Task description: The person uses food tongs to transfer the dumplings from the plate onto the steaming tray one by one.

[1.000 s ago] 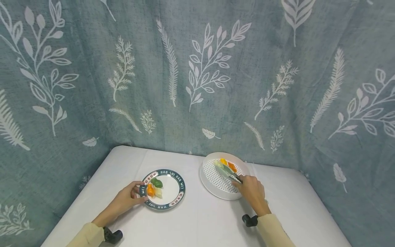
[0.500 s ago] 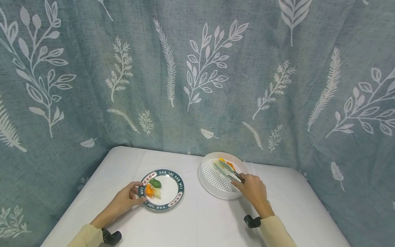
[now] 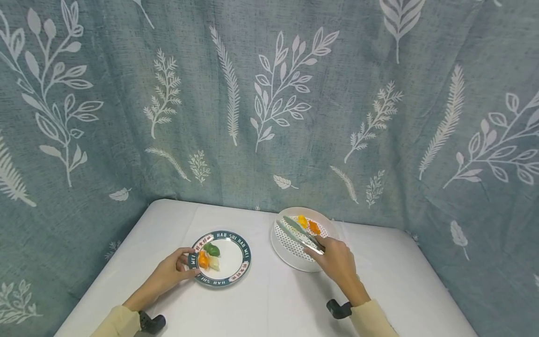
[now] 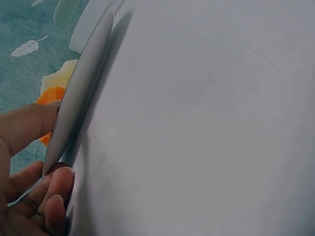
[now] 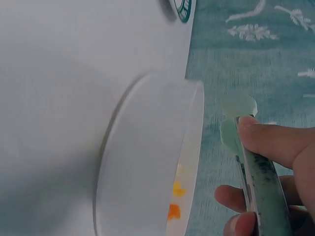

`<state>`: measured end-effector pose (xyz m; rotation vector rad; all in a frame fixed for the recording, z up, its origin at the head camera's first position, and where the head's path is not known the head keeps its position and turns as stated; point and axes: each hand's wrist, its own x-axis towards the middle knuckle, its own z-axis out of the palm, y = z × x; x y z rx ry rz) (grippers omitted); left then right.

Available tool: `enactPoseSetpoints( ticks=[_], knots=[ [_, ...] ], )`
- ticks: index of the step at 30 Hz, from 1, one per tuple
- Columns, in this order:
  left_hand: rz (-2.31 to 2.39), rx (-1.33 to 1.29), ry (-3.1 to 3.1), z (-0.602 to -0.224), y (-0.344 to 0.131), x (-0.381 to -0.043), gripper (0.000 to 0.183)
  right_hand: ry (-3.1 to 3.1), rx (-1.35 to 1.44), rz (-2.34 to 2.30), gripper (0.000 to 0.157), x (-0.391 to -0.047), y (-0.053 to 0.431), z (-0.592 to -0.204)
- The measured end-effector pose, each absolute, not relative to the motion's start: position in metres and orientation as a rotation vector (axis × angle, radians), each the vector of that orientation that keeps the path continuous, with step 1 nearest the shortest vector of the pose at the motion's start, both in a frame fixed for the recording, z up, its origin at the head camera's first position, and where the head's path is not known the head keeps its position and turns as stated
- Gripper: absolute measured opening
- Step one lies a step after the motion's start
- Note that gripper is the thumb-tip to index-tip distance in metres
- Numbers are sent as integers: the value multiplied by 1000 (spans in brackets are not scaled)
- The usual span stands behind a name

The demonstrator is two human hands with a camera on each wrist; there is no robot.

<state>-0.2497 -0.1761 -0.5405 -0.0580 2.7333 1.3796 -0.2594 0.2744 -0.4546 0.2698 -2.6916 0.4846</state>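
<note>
My left hand [image 3: 170,271] grips the near-left rim of a white plate [image 3: 229,262] with a dark green lettered border, thumb above and fingers curled beneath. On the plate lie a green piece [image 3: 212,249], an orange piece [image 3: 204,260] and a pale yellow piece [image 3: 214,263], all food-like. My right hand [image 3: 334,260] holds tongs [image 3: 294,229] with pale green tips [image 5: 231,135], thumb on one arm. The tongs reach over a round white perforated basket [image 3: 288,260]. A yellow piece [image 3: 302,221] and an orange piece [image 3: 314,227] lie in it. The tongs partly hide its bottom.
Both plate and basket stand on a white-covered table [image 3: 261,299], the basket to the right near the back edge. A teal curtain [image 3: 227,117] with white leaf prints hangs behind and at both sides. Dark wrist cameras [image 3: 338,309] sit on both wrists.
My right hand has shifted left, carrying the tongs toward the basket's left rim and uncovering the yellow and orange pieces. The left hand keeps its hold on the plate. The view turned slightly.
</note>
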Motion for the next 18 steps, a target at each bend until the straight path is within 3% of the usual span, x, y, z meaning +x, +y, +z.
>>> enactPoseSetpoints(
  ticks=[18],
  knots=[
    [1427,-43,2709,-537,-176,-245,75,-2667,548,519,45,-220,202,-466]
  ],
)
